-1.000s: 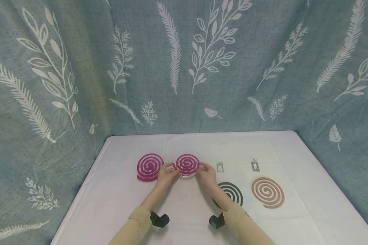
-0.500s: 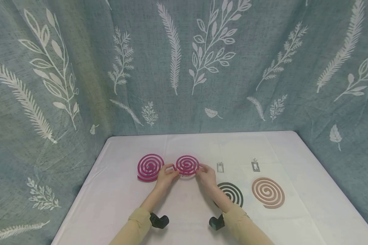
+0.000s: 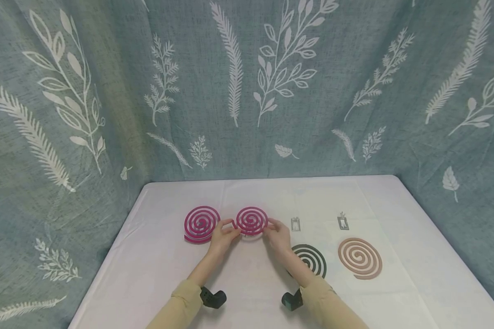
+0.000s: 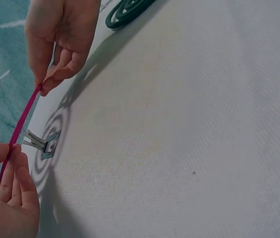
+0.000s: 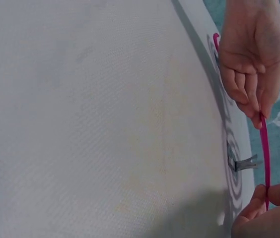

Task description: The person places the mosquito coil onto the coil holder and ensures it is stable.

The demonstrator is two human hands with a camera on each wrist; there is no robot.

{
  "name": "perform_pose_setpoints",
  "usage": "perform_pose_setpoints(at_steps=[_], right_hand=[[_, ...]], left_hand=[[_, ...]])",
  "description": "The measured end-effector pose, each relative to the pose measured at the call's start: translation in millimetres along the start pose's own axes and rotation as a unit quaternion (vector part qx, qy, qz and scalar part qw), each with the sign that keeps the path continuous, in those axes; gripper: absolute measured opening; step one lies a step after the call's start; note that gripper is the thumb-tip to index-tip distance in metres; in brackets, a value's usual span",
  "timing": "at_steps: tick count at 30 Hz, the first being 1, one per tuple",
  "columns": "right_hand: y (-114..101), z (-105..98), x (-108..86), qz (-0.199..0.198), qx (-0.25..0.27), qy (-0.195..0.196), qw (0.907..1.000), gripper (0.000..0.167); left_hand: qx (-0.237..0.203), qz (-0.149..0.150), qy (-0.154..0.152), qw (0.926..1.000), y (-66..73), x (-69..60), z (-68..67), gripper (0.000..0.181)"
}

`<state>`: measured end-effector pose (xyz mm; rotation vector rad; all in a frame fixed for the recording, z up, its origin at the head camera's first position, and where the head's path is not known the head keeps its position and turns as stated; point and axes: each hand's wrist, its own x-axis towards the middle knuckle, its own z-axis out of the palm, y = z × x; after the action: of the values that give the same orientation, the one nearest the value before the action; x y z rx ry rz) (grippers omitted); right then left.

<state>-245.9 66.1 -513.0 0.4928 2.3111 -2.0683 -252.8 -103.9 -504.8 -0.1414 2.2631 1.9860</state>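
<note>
A magenta mosquito coil point(image 3: 251, 221) is held level between both hands, above the table. My left hand point(image 3: 222, 237) pinches its left edge, and my right hand point(image 3: 278, 235) pinches the right edge. Below the coil stands a small metal coil stand point(image 4: 49, 145) with its prongs raised; in the right wrist view this stand point(image 5: 239, 162) and the coil point(image 5: 265, 153) look apart. From the head, the coil mostly hides the stand. Left of my left hand is another magenta coil point(image 3: 202, 224), with something grey showing near its centre.
Two more metal stands lie on the white table: one just right of my right hand point(image 3: 295, 224), another farther right point(image 3: 343, 222). A dark green coil point(image 3: 319, 256) lies partly under my right forearm. A brown coil point(image 3: 360, 258) is at right. A patterned curtain point(image 3: 247, 151) backs the table.
The held coil has come down very slightly, and less of the stand shows below its front edge. Both hands keep the same pinch and have barely moved.
</note>
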Motion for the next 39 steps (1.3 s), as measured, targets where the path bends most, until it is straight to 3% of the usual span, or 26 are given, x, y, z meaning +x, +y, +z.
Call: perform_pose_setpoints(at_steps=[17,32,39], right_hand=[[3.8,0.4,-0.3,0.001,-0.006,-0.013,0.9999,0.043],[6.4,0.0,4.9,-0.016,-0.036,0.009,0.9992,0.042],[5.7,-2.7,5.8,-0.022,-0.039,0.001,0.999,0.042]], left_hand=[[-0.004,-0.006,0.002,1.0,-5.4,1.5,-0.2,0.048],[0.008,0.0,0.006,1.0,-5.9,-0.4,3.6,0.05],[0.019,0.001,0.008,0.9998,-6.0,0.6,4.5,0.05]])
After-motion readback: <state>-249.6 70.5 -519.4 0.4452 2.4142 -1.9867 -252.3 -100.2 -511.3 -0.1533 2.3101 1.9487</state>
